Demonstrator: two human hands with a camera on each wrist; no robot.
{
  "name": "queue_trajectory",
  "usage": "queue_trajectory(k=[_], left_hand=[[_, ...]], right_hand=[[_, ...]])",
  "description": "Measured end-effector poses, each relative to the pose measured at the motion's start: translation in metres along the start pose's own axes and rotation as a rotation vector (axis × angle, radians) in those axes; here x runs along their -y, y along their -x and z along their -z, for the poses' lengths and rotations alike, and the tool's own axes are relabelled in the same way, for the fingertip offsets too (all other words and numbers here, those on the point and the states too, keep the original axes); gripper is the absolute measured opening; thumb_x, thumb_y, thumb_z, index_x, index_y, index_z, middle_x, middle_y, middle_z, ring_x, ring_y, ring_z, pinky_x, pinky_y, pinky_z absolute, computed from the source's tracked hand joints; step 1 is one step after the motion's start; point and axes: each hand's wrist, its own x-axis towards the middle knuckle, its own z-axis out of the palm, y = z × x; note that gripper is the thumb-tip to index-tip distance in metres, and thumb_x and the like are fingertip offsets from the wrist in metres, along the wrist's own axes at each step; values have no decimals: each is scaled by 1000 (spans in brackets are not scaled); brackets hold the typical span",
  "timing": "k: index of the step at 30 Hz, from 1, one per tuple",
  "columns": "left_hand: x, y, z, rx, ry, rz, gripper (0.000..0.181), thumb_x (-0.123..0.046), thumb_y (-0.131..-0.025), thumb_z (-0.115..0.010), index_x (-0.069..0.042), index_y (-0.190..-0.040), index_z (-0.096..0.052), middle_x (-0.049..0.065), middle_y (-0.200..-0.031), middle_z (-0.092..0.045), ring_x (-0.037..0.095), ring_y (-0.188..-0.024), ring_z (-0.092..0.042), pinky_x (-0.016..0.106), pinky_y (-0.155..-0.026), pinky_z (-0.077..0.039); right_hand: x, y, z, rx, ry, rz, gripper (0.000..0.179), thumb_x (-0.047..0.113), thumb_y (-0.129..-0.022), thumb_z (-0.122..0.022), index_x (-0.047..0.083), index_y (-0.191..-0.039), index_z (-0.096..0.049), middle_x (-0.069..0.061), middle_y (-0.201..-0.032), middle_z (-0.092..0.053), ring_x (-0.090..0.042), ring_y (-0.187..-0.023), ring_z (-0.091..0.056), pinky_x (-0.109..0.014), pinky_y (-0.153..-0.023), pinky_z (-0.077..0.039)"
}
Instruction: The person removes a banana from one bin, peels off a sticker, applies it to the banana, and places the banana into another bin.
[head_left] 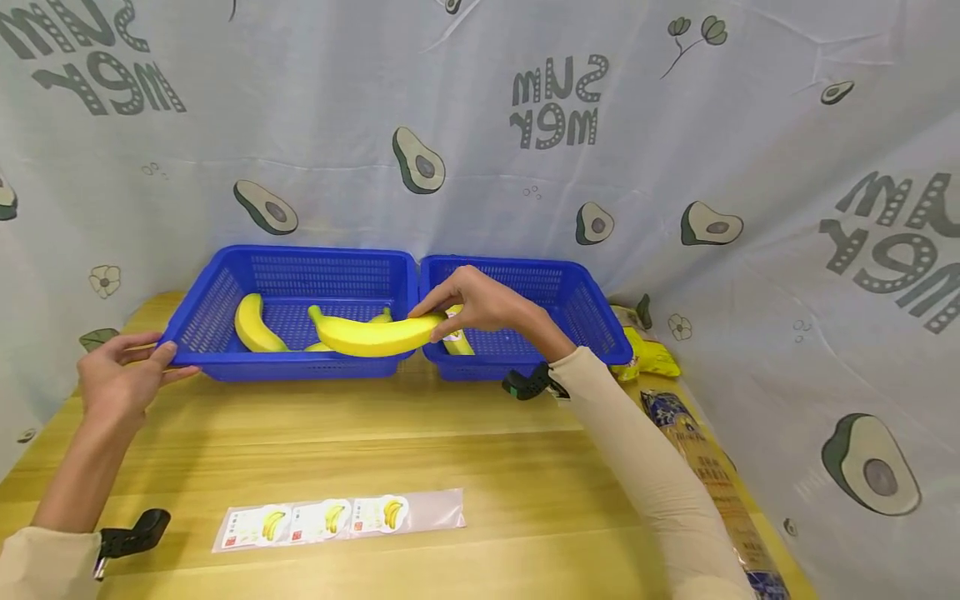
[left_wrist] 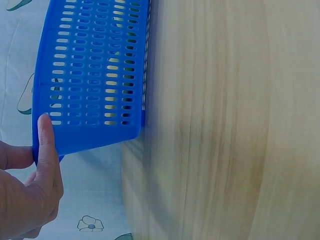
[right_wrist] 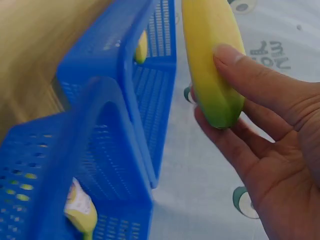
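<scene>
A yellow banana (head_left: 375,336) with a greenish tip lies across the view above the left blue basket (head_left: 247,367), held at its right end by my right hand (head_left: 483,302). In the right wrist view, the thumb (right_wrist: 265,77) presses one side of the banana (right_wrist: 210,55) and the fingers lie behind it. My left hand (head_left: 120,379) grips the left basket's near left corner, thumb and fingers pinching the rim. Inside that basket are a banana (head_left: 255,325) and another mostly hidden behind the held one. A banana with a label (head_left: 459,342) lies in the right blue basket (head_left: 525,365).
A clear strip with several banana stickers (head_left: 390,514) lies on the wooden table (head_left: 337,450) in front. To the right are yellow packages (head_left: 656,358) and a long printed bag (head_left: 705,467). A printed curtain (head_left: 480,200) hangs behind the baskets.
</scene>
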Motion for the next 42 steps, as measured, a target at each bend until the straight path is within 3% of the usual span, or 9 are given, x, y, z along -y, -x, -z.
queue_trajectory(k=[10,18,25,32,38,42], left_hand=[[1,0,0,5,26,5,14,-9,-107,-66,-20,-114,-61,0,-110,-50,10,-59,-75,26,-60,-63],[2,1,2,24,29,2,15,-10,-107,-65,-22,-114,-60,-3,-110,-50,10,-59,-75,25,-60,-63],[6,-3,4,11,-13,-23,15,-12,-108,-64,-26,-112,-59,-6,-103,-54,7,-57,-74,24,-58,-62],[8,-4,8,71,20,-49,11,-13,-108,-64,-15,-113,-55,-14,-79,-69,13,-57,-76,24,-53,-60],[7,-4,9,93,-4,-44,12,-16,-108,-65,-12,-113,-54,-15,-76,-71,13,-58,-76,21,-58,-61],[8,-3,11,130,38,-43,14,-15,-108,-65,-10,-114,-54,-11,-77,-73,15,-60,-77,24,-61,-63]], right_hand=[[-3,46,-16,-21,-33,80,37,1,-88,-88,0,-124,-80,-12,-119,-80,-21,-108,-76,-30,-97,-62],[-8,73,-36,-37,-65,88,37,0,-88,-87,0,-124,-79,-12,-122,-80,-22,-114,-77,-31,-98,-62],[-16,86,-53,-75,-37,118,37,1,-87,-88,1,-123,-80,-10,-122,-80,-23,-116,-76,-32,-96,-62],[-21,96,-71,-86,-44,77,38,3,-86,-89,4,-124,-81,-7,-118,-81,-18,-112,-76,-31,-94,-62],[-29,99,-85,-95,-42,73,40,-3,-84,-89,2,-123,-80,-8,-117,-81,-19,-108,-77,-30,-93,-62],[-36,100,-94,-76,-73,67,39,-2,-85,-89,-1,-123,-80,-11,-118,-81,-18,-106,-77,-32,-92,-63]])
